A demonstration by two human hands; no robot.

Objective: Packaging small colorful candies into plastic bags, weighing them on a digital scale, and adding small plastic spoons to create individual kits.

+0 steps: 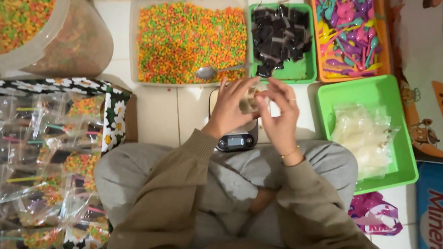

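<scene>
Tiled floor [157, 111]: our left hand [230, 110] and right hand [280, 114] pinch a small clear bag [249, 102] over the scale [236, 140]; we'd hold its mouth wide and level.

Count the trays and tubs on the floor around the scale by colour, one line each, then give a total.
Green trays: 2, one with dark squares and one with clear bags
Orange tray: 1, with plastic spoons
Clear tubs of coloured sprinkles: 2, one rectangular and one round
Total: 5

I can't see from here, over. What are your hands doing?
Left hand and right hand both pinching a small clear bag over the scale. Spoon lies in the sprinkles tub. Nothing blocking.
</scene>
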